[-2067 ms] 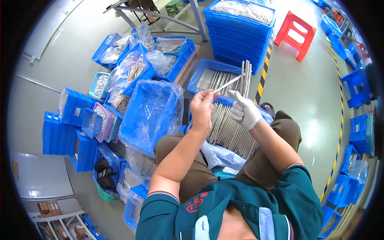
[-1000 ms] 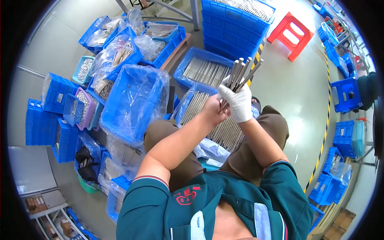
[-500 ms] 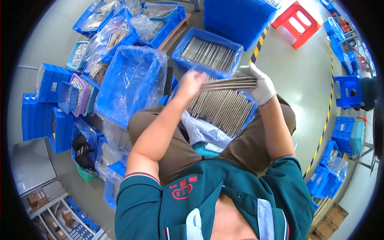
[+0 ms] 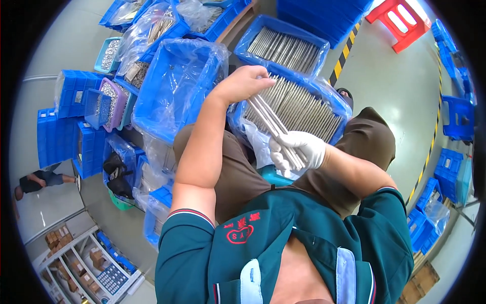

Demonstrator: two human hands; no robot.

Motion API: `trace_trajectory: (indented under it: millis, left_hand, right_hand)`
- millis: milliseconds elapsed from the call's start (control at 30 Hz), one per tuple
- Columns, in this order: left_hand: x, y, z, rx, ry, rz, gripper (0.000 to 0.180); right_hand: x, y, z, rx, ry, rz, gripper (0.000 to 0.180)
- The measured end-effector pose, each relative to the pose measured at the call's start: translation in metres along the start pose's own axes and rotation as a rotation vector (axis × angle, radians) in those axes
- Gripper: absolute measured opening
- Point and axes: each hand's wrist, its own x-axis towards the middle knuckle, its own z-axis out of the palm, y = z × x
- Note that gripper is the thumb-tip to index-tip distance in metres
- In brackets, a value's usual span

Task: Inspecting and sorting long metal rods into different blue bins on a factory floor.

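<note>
A small bundle of slim metal rods [image 4: 275, 121] slants between my hands, above the near blue bin. My right hand [image 4: 304, 150], in a white glove, is closed around the lower end, close to my lap. At the upper end, my bare left hand [image 4: 242, 83] has its fingers curled in against the rods; its exact grip is partly hidden. Beneath the bundle, the lined blue bin [image 4: 345, 112] holds a dense row of similar metal rods [image 4: 304, 109]. White wrapping [image 4: 259, 144] lies along that bin's near edge.
Beyond stands another blue bin [image 4: 324, 53] of rods. To the left is a large blue bin [image 4: 169, 91] lined with clear plastic. Stacked crates [image 4: 55, 139] and small baskets [image 4: 97, 109] crowd the far left. A red stool [image 4: 397, 23] stands at the upper right, past striped floor tape [image 4: 346, 53].
The rods have turned from nearly level to steeply slanted. My right hand has come down toward my lap with their lower end, while my left hand stays at the upper end.
</note>
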Motion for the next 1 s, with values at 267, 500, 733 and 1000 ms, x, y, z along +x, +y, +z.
trace_trajectory:
  millis: [267, 500, 733, 1000]
  left_hand:
    - [0.013, -0.017, -0.017, -0.256, 0.774, 0.199, 0.04]
    - [-0.005, -0.018, -0.023, -1.321, 0.236, -0.133, 0.034]
    - [-0.007, -0.017, -0.015, -1.402, 0.061, -0.032, 0.027]
    - [-0.008, 0.005, -0.011, -1.15, 0.267, 0.006, 0.028]
  right_hand:
    - [-0.003, -0.024, 0.009, -0.531, 0.464, -0.069, 0.028]
    - [-0.032, -0.064, 0.022, -1.413, 0.896, -0.668, 0.036]
    - [-0.04, -0.096, 0.025, -0.915, 0.748, -0.701, 0.018]
    - [-0.037, -0.094, 0.007, -1.585, 1.029, -0.95, 0.017]
